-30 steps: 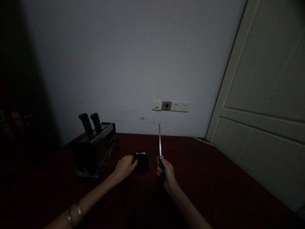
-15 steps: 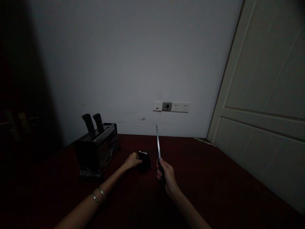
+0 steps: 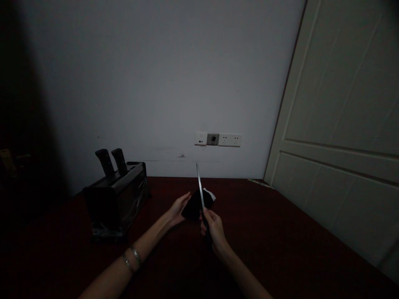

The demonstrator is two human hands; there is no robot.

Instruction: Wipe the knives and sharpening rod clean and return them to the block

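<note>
My right hand [image 3: 215, 232] is wrapped around the black handle of a sharpening steel [image 3: 200, 182], whose thin metal rod points up and away from me. My left hand [image 3: 178, 211] holds a black cloth [image 3: 195, 205] with a white edge at its upper right. The fingers on that hand are fairly straight, and the cloth hides part of its grip. From my view the steel's rod crosses in front of the cloth; I cannot tell whether they touch.
A dark knife block [image 3: 115, 199] with two black-handled knives [image 3: 107, 164] stands at the left on the dark red table [image 3: 249, 228]. Behind are the wall and its sockets [image 3: 230, 140]. A pale panelled door [image 3: 336, 124] rises at the right.
My left hand has lifted and turned the black cloth, bringing it right, behind the steel. Its fingers have straightened from a pinch. The view has shifted slightly right.
</note>
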